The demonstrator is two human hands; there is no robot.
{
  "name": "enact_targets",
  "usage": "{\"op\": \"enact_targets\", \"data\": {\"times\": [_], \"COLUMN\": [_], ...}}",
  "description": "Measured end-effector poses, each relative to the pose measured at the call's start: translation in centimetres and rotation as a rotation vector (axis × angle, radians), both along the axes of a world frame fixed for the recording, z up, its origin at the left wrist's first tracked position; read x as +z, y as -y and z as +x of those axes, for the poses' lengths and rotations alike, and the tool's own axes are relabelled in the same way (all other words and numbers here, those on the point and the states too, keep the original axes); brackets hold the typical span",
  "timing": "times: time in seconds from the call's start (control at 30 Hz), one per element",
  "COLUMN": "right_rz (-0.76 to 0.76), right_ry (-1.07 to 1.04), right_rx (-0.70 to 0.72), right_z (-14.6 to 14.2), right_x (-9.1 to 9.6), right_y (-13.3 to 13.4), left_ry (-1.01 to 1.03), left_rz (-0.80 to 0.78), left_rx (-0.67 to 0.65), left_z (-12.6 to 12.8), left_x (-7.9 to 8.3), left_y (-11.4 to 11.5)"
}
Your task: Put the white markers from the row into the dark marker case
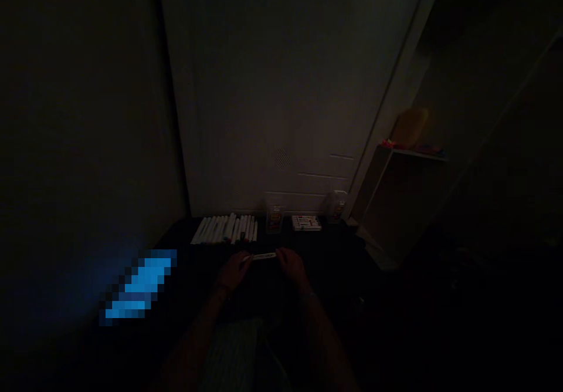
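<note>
Between my two hands a slim white marker [264,256] lies almost level, with dark print along its side. My left hand [234,269] is closed on its left end. The fingers of my right hand [291,264] close around the opposite end. Just beyond my left hand, a row of white markers [217,229] rests side by side on the dark table [334,263]. Dim light hides the finer details of my fingers and the print.
A clear container [274,219] and a flat printed box [306,223] stand by the wall panel. Another clear container [338,205] is in the back right corner. At left a blurred blue screen [147,283] glows. A shelf unit [387,198] bearing a yellowish object [411,127] stands at right.
</note>
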State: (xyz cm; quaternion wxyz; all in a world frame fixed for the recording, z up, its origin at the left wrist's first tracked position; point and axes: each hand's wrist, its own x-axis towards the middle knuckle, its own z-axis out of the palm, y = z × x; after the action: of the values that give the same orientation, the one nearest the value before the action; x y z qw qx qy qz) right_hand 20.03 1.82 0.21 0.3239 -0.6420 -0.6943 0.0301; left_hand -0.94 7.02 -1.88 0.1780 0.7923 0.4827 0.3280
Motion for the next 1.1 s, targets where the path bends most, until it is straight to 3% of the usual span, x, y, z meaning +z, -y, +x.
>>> {"op": "enact_targets", "data": {"times": [0.17,0.5,0.73,1.1], "right_rz": [0.013,0.059,0.054,0.043], "right_ry": [-0.014,-0.013,-0.004,-0.007], "right_rx": [0.008,0.006,0.008,0.001], "right_z": [-0.1,0.0,0.2,0.2], "right_x": [0.0,-0.9,-1.2,-1.0], "right_y": [0.0,-0.2,-0.5,-0.3], "left_ry": [-0.016,0.011,0.010,-0.013], "left_rz": [0.007,-0.105,-0.084,-0.043], "left_rx": [-0.040,0.022,0.033,-0.010], "left_z": [-0.2,-0.1,-0.2,-0.3], "left_x": [-0.3,-0.4,-0.9,0.3], "left_y": [-0.4,-0.5,-0.6,0.2]}}
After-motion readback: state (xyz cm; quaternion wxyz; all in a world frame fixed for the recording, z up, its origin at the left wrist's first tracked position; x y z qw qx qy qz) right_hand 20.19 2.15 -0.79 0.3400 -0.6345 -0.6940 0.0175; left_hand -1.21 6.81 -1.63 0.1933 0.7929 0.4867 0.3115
